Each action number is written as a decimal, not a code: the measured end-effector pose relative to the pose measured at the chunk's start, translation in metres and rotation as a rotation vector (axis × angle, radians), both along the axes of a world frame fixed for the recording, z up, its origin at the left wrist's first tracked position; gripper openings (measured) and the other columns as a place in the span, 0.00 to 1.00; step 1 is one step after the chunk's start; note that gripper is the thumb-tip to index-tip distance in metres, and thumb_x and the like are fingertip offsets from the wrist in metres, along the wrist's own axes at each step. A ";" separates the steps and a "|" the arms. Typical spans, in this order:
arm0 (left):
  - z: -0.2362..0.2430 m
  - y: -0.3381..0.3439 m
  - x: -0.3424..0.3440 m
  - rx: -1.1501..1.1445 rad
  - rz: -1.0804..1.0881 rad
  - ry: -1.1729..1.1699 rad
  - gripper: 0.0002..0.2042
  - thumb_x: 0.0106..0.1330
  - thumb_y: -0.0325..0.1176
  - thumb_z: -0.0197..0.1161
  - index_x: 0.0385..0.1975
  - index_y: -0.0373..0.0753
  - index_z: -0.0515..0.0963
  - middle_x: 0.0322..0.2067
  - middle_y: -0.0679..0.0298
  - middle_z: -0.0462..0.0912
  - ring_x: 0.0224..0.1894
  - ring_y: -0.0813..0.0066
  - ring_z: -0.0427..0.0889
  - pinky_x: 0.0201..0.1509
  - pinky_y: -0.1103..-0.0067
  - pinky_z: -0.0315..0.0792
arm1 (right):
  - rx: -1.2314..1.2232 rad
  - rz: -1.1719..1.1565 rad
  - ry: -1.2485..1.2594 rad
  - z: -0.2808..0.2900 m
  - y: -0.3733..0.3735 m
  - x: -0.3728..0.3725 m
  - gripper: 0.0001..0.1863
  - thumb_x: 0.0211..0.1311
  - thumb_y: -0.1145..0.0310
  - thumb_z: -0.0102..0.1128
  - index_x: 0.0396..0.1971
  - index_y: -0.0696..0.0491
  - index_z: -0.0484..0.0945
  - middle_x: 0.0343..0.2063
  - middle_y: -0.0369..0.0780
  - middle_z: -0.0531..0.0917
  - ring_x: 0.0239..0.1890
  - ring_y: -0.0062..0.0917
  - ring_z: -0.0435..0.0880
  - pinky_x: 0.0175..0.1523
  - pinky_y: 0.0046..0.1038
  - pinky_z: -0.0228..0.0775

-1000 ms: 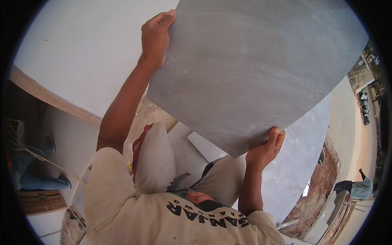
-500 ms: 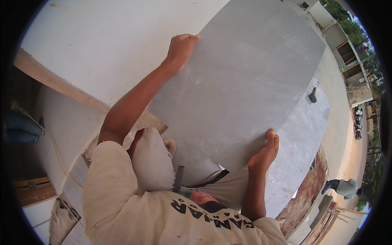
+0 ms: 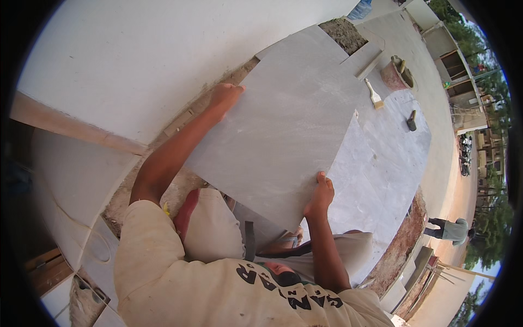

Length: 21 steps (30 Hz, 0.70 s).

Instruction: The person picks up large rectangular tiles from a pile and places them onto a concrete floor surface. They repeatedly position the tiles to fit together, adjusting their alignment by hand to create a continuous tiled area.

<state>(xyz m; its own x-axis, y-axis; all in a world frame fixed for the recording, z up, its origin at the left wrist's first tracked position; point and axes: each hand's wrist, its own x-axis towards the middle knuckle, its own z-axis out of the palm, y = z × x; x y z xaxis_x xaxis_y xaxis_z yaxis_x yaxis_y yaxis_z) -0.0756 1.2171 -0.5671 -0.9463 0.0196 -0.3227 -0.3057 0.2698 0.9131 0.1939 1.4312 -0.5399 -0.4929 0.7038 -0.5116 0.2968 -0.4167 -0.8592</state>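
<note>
A large grey tile (image 3: pixel 278 125) is held between both of my hands over my bent legs. My left hand (image 3: pixel 223 101) grips its left edge by the white wall. My right hand (image 3: pixel 318 196) grips its right edge, near the lower corner. A lighter grey tile surface (image 3: pixel 381 169) lies to the right, bearing a black-headed mallet (image 3: pixel 412 122). A flat brush (image 3: pixel 375 97) lies near that surface's far end, short of a bucket (image 3: pixel 395 76) with a tool in it.
The white wall (image 3: pixel 125 60) runs along the left. Dark mortar (image 3: pixel 340 37) shows beyond my tile, with a blue plastic bottle (image 3: pixel 360 10) behind it. A person (image 3: pixel 452 231) stands at the right by a paved path, with greenery and low structures beyond.
The tile and both hands have come down toward the ground, uncovering the mortar, bucket and brush beyond. My view has shifted, showing more of the surroundings on the right.
</note>
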 end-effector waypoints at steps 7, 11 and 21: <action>-0.063 -0.039 -0.016 -0.139 -0.015 -0.081 0.18 0.57 0.42 0.63 0.14 0.39 0.67 0.17 0.65 0.69 0.22 0.76 0.66 0.27 0.72 0.63 | 0.011 0.042 -0.132 -0.057 -0.029 -0.027 0.13 0.66 0.62 0.51 0.26 0.55 0.68 0.24 0.33 0.70 0.28 0.17 0.65 0.34 0.24 0.62; -0.093 -0.056 -0.026 -0.199 -0.060 -0.112 0.17 0.57 0.43 0.63 0.18 0.35 0.71 0.21 0.63 0.72 0.27 0.73 0.68 0.33 0.72 0.65 | 0.017 0.063 -0.163 -0.087 -0.038 -0.039 0.12 0.64 0.62 0.52 0.26 0.55 0.69 0.24 0.34 0.70 0.28 0.18 0.66 0.35 0.25 0.63; -0.140 -0.078 -0.055 -0.280 -0.062 -0.147 0.16 0.55 0.42 0.64 0.22 0.33 0.76 0.24 0.58 0.77 0.30 0.68 0.74 0.37 0.70 0.68 | 0.067 0.076 -0.195 -0.135 -0.057 -0.070 0.14 0.65 0.63 0.53 0.24 0.56 0.69 0.20 0.31 0.67 0.24 0.16 0.63 0.30 0.24 0.59</action>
<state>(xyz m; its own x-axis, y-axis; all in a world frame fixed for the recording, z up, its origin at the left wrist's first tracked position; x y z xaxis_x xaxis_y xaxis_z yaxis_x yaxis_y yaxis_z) -0.1309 1.1395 -0.7069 -0.8889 -0.0335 -0.4569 -0.4042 0.5267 0.7478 0.1242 1.3739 -0.6752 -0.4422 0.7039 -0.5559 0.4880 -0.3312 -0.8076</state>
